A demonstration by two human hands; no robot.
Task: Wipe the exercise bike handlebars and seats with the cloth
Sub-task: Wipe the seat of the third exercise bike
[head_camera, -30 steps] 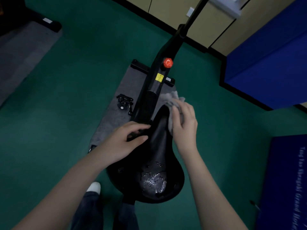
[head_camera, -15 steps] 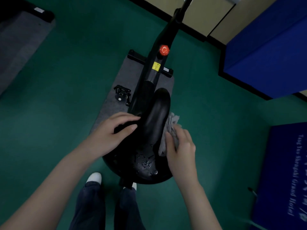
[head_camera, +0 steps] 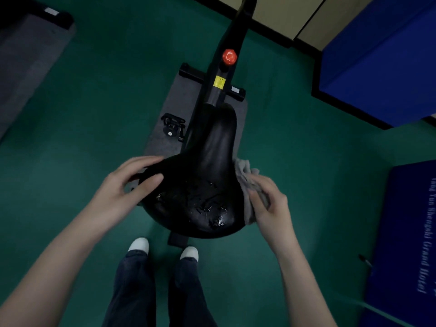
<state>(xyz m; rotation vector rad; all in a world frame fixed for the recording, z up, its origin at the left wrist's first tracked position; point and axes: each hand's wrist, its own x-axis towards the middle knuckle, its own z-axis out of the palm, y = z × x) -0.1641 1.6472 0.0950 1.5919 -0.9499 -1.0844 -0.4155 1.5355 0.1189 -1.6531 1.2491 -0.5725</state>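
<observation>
Seat (head_camera: 207, 185) of the exercise bike sits directly below us, black, broad at the near end, nose pointing away toward the frame post (head_camera: 224, 74) with its red knob (head_camera: 229, 56). Wet smears glint on the wide rear pad; the nose looks dull and drier.

Our left hand (head_camera: 125, 187) braces the seat's left flank, fingers curled over the edge, thumb lying on top. Our right hand (head_camera: 269, 204) presses the grey cloth (head_camera: 245, 175) against the seat's right edge, fingers curled round the bunched fabric; part of the cloth sticks out ahead of the fingers toward the nose.

Step in hand, as we judge it: wiping the right side rim. To do it well, we keep the left hand firm so the seat cannot swivel, and run the cloth along the edge in one pass, wrapping it under the lip. Next we should cross the rear pad, where the wet patches remain, using a flatter, spread cloth, not a wad. Handlebars are out of view; we take them as a separate step.
</observation>
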